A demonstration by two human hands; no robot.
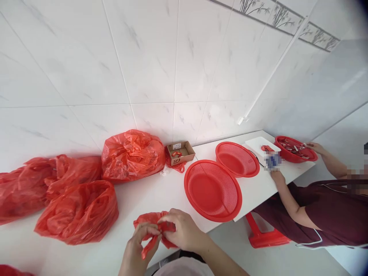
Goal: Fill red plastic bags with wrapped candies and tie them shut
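A small red plastic bag [149, 221] lies at the near edge of the white table [149, 195], and both my hands grip it. My left hand [142, 245] pinches a twisted strip of the bag from below. My right hand [181, 230] curls its fingers over the bag's top, close against the left hand. Part of the bag is hidden under my fingers.
Several stuffed red plastic bags [130, 155] [79, 212] sit along the tiled wall to the left. A small cardboard box [180, 152] stands at the back. Two empty red baskets [212, 190] [237, 159] lie to the right. Another person [322, 214] sits beyond, by a third red basket [296, 149].
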